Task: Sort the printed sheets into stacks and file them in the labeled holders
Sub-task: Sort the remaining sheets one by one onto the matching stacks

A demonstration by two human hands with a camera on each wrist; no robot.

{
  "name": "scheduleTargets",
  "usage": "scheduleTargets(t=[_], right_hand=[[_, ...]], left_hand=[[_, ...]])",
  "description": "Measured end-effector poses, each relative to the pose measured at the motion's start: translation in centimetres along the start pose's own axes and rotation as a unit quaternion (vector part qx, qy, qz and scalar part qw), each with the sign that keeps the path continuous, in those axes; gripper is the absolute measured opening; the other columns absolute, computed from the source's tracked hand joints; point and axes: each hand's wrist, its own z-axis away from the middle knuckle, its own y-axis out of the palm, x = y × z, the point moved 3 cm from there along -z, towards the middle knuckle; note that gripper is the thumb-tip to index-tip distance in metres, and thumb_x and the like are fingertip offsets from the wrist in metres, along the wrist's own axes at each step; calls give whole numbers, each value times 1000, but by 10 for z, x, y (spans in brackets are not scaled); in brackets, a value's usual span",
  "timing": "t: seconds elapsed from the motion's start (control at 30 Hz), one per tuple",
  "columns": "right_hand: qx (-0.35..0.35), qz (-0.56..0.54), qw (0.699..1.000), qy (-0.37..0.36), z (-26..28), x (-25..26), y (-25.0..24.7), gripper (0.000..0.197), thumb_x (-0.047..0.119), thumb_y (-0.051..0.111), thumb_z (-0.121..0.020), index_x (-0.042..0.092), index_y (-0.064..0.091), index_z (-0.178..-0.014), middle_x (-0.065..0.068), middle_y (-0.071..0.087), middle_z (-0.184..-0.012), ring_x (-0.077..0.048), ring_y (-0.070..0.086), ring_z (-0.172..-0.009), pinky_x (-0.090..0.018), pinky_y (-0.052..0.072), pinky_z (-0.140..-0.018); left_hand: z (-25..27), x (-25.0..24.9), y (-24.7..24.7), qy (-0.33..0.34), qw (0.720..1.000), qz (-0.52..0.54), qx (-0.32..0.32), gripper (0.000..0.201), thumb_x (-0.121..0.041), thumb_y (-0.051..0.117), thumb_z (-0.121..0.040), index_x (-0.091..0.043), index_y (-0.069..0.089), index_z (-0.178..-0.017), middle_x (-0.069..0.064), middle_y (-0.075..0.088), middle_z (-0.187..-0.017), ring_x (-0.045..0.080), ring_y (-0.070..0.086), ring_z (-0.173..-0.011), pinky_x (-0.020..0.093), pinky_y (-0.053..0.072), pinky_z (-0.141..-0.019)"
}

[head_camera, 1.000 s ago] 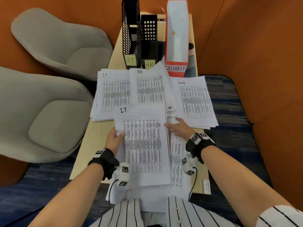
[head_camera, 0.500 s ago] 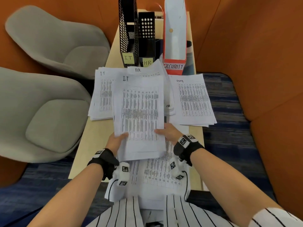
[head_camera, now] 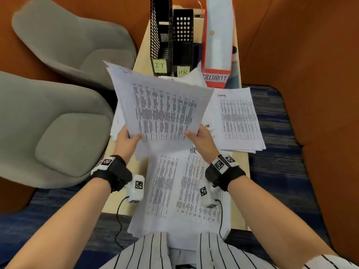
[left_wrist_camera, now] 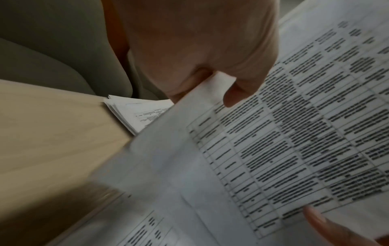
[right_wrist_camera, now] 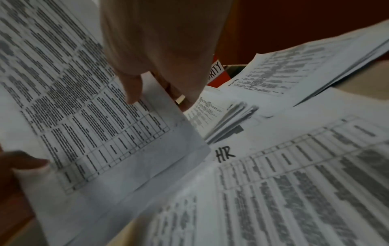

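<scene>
I hold a thin sheaf of printed sheets (head_camera: pixel 161 111) in the air, tilted left over the table's middle. My left hand (head_camera: pixel 136 137) pinches its lower left edge and my right hand (head_camera: pixel 191 134) pinches its lower right edge. The left wrist view shows my thumb (left_wrist_camera: pixel 238 93) on top of the sheaf (left_wrist_camera: pixel 273 141). An unsorted pile (head_camera: pixel 182 191) topped by an HR sheet (right_wrist_camera: pixel 273 183) lies at the near edge. The Security stack (head_camera: pixel 239 117) lies right. The IT stack (head_camera: pixel 115 127) is mostly hidden behind the sheaf. The IT holder (head_camera: pixel 161 35), HR holder (head_camera: pixel 183 35) and red Security holder (head_camera: pixel 217 45) stand at the far end.
Two grey padded chairs (head_camera: pixel 58 123) stand close to the narrow wooden table (head_camera: pixel 124 200) on the left. Orange walls (head_camera: pixel 310 74) close in on the right and behind. Blue carpet (head_camera: pixel 275 171) lies beyond the table's right edge.
Both hands lifted the sheaf off the near pile, carried it forward and turned it left. The HR sheet beneath it now shows on the near pile.
</scene>
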Motion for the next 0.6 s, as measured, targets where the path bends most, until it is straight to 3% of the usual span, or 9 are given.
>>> scheduleTargets(t=[0.1, 0.2, 0.3, 0.4, 0.47, 0.53, 0.6], right_hand=[[47, 7, 996, 70, 2, -24, 3, 48, 12, 71, -86, 18, 55, -130, 3, 64, -123, -12, 61, -113, -30, 50, -96], [68, 75, 985, 138, 3, -44, 6, 54, 14, 72, -84, 13, 52, -134, -2, 61, -129, -19, 57, -117, -38, 46, -102], [21, 100, 983, 155, -5, -40, 13, 28, 19, 66, -91, 11, 60, -117, -12, 65, -119, -25, 62, -108, -40, 49, -99], [-24, 70, 985, 157, -22, -33, 15, 32, 22, 64, -92, 11, 60, -122, -4, 65, -116, -21, 62, -108, -36, 48, -98], [-4, 143, 973, 179, -35, -36, 14, 36, 18, 67, -88, 8, 59, -122, -7, 64, -120, -22, 63, -103, -40, 51, -95], [85, 327, 913, 228, -39, -49, 11, 46, 16, 71, -84, 6, 52, -126, -10, 58, -127, -22, 61, -96, -37, 53, -87], [171, 476, 820, 268, -32, -64, 10, 65, 21, 77, -78, 10, 44, -133, -13, 48, -136, -30, 56, -112, -43, 49, -96]], left_hand=[[3, 14, 6, -52, 998, 23, -30, 37, 11, 44, -82, -7, 55, -113, 4, 63, -100, 19, 60, -92, 31, 48, -81], [7, 38, 18, -109, 993, 0, -48, 27, 12, 42, -81, -4, 55, -98, 8, 56, -85, 20, 53, -82, 31, 42, -74], [-4, 54, 23, -129, 990, -29, -46, 27, 3, 50, -83, -1, 61, -108, 14, 63, -103, 24, 57, -93, 38, 48, -86], [-22, 66, 16, -150, 985, -70, -41, 36, 0, 54, -83, -2, 60, -119, 9, 64, -115, 23, 59, -102, 36, 48, -92], [-36, 69, 6, -162, 980, -99, -54, 36, 2, 48, -85, 0, 59, -119, 11, 62, -116, 27, 58, -107, 38, 46, -96], [-50, 65, -8, -190, 968, -136, -91, 32, -1, 44, -90, 5, 57, -118, 20, 60, -123, 34, 57, -113, 40, 44, -98], [-67, 61, -23, -268, 938, -203, -86, 35, -16, 52, -93, 4, 55, -121, 19, 58, -128, 32, 55, -119, 36, 42, -100]])
